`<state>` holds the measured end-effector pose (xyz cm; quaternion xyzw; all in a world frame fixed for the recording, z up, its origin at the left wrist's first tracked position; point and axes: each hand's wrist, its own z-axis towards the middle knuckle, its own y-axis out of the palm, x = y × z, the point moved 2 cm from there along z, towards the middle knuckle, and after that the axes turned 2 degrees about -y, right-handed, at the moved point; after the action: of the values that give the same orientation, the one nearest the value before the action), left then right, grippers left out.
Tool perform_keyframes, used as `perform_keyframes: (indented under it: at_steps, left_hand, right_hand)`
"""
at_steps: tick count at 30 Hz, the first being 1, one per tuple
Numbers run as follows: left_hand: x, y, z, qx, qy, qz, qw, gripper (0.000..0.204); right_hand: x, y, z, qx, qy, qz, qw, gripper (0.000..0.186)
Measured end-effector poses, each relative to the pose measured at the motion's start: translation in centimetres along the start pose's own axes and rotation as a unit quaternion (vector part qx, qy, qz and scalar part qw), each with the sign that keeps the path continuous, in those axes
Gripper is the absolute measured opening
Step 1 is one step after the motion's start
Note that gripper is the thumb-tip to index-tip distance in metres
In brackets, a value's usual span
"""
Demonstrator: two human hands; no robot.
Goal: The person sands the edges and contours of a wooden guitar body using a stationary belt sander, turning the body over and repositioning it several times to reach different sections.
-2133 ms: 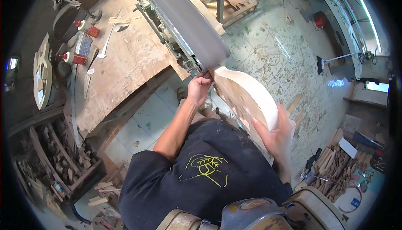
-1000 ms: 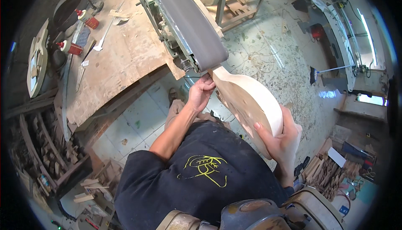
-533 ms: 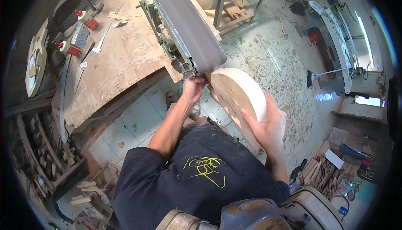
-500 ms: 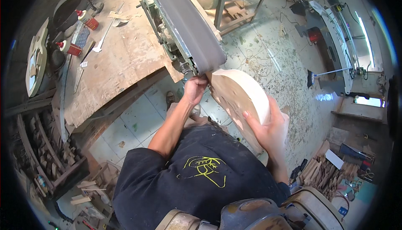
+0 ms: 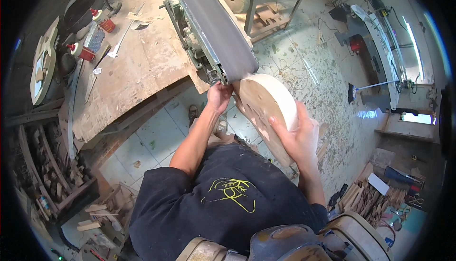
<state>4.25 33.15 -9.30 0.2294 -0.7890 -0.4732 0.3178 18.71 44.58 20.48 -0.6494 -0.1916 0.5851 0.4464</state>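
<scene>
A thick, rounded wooden slab, which looks like a guitar body, has a brown face and a pale curved edge. Its upper end meets the near end of the grey sanding belt on the belt sander. My left hand is closed at the slab's upper left side, just below the sander's end; its fingertips are partly hidden. On the opposite side my right hand grips the pale edge, its thumb lying on the brown face and its fingers behind the edge.
The sander stands on a wooden workbench with two red glue bottles and thin tools. Another guitar body leans at the far left. Wood scraps lie lower left, stacked wood strips lower right. A wooden rack stands beyond the sander.
The slab has swung a little to the left and turned against the belt end. My right hand has moved left and slightly up with it; my left hand stays close to the sander.
</scene>
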Motion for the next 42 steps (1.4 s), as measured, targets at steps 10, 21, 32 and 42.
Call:
perform_keyframes:
  at_steps: [10,21,32,42]
  left_hand:
    - [-4.7,4.6,-1.5,-0.112,-0.052,0.131,0.984,0.044]
    - [-10.5,23.3,0.6,-0.269,-0.057,0.195,0.942,0.04]
    - [-9.3,35.3,-4.8,-0.41,0.12,0.341,0.837,0.054]
    - [-5.0,37.4,-6.8,-0.448,0.001,0.206,0.87,0.083]
  right_hand:
    - [5.9,-1.6,-10.9,0.051,-0.033,0.009,0.998,0.059]
    - [10.6,5.4,-17.0,0.173,-0.151,0.0,0.973,0.074]
    - [14.2,5.7,-14.2,0.229,0.001,0.076,0.971,0.115]
    - [22.2,0.3,-10.8,0.311,0.076,0.335,0.886,0.096]
